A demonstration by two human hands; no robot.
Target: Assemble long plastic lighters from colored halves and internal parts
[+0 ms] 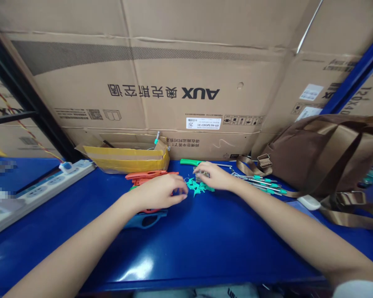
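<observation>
My left hand (161, 191) rests on the blue table (186, 240), its fingers curled together in a pinch by a small heap of green plastic pieces (199, 186); what it pinches is too small to make out. My right hand (214, 175) lies just behind that heap, fingers bent over a small metal part (201, 175). Orange and red handled tools (149, 176) lie behind my left hand, and a blue handled tool (144, 219) lies under its wrist.
A yellow-taped cardboard tray (127, 159) stands at the back left, beside a white power strip (46, 184). Several green-tipped metal rods (262, 185) lie right of my right hand. A brown bag (326, 153) with straps fills the right side. Large cardboard boxes (174, 82) form the back wall.
</observation>
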